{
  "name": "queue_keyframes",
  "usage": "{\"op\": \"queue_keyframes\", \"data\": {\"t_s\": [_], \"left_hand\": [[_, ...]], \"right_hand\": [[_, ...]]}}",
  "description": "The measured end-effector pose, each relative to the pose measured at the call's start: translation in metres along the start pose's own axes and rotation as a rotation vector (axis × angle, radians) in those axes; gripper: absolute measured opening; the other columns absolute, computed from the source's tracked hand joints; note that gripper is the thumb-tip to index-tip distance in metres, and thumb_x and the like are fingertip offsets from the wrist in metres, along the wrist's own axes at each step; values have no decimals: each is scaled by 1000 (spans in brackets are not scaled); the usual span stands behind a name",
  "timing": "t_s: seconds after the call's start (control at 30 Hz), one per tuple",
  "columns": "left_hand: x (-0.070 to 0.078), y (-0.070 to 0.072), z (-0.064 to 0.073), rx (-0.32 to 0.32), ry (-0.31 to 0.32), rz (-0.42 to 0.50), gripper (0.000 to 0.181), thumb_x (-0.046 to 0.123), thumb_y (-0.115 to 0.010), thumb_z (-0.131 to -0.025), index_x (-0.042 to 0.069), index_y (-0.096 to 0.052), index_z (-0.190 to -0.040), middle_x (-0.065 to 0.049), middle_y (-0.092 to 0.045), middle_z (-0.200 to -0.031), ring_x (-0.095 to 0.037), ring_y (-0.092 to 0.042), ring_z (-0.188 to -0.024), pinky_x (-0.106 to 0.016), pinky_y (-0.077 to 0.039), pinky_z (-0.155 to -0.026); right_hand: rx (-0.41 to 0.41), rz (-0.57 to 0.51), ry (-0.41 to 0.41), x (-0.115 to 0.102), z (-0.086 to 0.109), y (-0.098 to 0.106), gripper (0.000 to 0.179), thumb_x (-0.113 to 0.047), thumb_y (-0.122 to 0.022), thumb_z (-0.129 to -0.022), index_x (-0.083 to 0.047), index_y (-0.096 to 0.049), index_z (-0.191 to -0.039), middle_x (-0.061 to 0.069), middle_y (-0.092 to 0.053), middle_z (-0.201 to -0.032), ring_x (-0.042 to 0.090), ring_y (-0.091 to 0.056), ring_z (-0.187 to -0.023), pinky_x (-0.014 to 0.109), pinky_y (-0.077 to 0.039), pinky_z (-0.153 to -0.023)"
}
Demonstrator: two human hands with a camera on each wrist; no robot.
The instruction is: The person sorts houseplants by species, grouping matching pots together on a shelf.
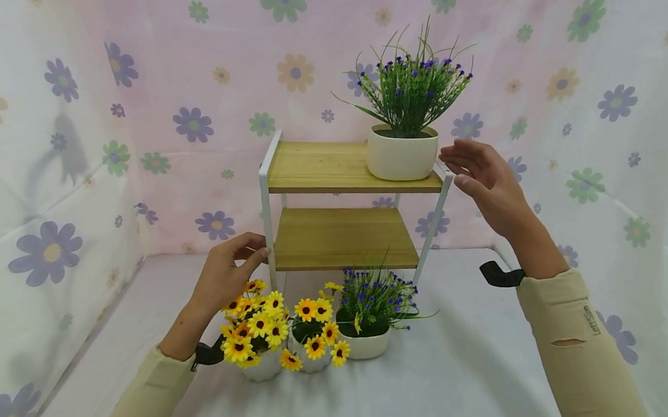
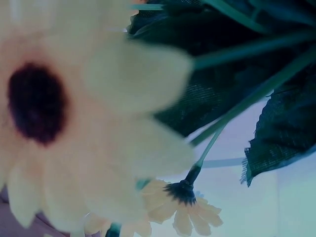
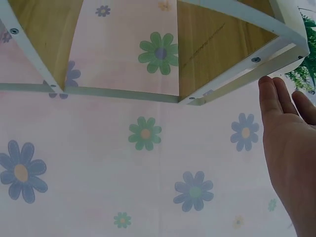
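Observation:
A two-tier shelf point(image 1: 335, 234) with wooden boards and a white frame stands in the middle of the head view. My left hand point(image 1: 227, 272) is at its left front post, the thumb and fingers pinching the post. Beside the right end of the top board, my right hand point(image 1: 492, 189) has its fingers extended, close to a white pot point(image 1: 403, 154) of purple-flowered greenery point(image 1: 413, 93). In the right wrist view that hand point(image 3: 289, 143) lies by the shelf frame point(image 3: 256, 59). Yellow petals point(image 2: 103, 148) fill much of the left wrist view, which does not show the left hand clearly.
In front of the shelf stand two pots of yellow daisies point(image 1: 260, 323) point(image 1: 314, 334) and a white pot point(image 1: 365, 345) with purple flowers. They rest on a white-covered table point(image 1: 431, 384). Flower-printed cloth point(image 1: 193, 65) hangs behind and along both sides.

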State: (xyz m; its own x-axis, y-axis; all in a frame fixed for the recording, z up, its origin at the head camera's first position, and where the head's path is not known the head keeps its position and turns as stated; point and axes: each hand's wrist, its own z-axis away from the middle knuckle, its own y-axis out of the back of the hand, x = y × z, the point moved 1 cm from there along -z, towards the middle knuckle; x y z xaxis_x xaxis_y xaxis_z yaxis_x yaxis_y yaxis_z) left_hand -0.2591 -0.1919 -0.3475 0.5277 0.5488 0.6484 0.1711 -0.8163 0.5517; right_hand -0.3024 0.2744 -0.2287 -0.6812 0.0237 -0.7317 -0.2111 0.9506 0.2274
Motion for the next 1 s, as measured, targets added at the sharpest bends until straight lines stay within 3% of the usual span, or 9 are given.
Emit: {"op": "queue_keyframes", "data": {"t_s": [0.53,0.8,1.0], "left_hand": [[1,0,1,-7,7,4,17,15,-65,-107,8,-74,-120,-8,-76,-106,-27,-76,-94,-55,-60,-89],[2,1,2,-10,11,13,17,14,-65,-107,8,-74,-121,-8,-76,-106,-32,-76,-96,-56,-61,-89],[1,0,1,-2,4,4,17,15,-65,-108,8,-74,-120,-9,-76,-106,-32,-77,-96,-56,-60,-89]], "right_hand": [[-37,-70,179,4,59,-13,63,13,-62,-94,14,-38,-152,30,-51,-147,31,-54,-141,28,-41,-119],[-71,-25,152,23,88,-15,63,16,-61,-93,14,-39,-152,34,-53,-139,33,-58,-133,32,-48,-114],[-137,6,103,43,107,-17,62,20,-56,-93,13,-40,-153,29,-58,-140,32,-61,-132,31,-52,-110]]}}
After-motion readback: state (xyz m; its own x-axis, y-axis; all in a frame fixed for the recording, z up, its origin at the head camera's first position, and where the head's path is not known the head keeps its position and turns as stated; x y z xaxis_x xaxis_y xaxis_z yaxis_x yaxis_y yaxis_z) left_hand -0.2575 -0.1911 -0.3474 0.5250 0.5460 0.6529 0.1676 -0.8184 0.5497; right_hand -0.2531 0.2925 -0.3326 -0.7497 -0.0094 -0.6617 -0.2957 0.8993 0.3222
